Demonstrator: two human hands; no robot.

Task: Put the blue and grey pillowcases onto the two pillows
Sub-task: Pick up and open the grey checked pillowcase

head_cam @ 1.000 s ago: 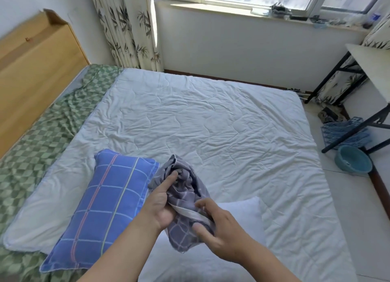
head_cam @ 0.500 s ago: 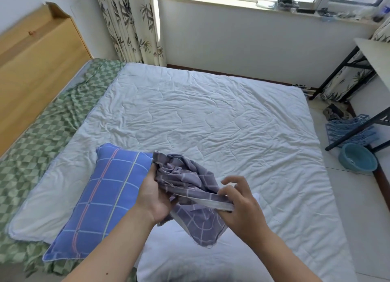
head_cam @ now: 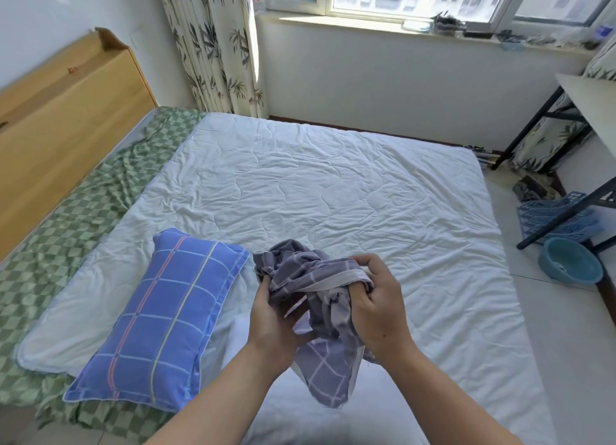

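While bunched above the bare white pillow (head_cam: 333, 411) at the bed's near edge, hangs crumpled between both hands: grey pillowcase (head_cam: 320, 311), likely gathered up to find its opening. Left hand (head_cam: 275, 324) curled round one bundle of cloth; right hand (head_cam: 376, 308) pinching the pale hem band, fingers tucked into folds. Just beside, to the left, blue pillowcase (head_cam: 160, 321) already on its pillow, lying on the white quilt (head_cam: 333, 194). No readable writing or labels anywhere.
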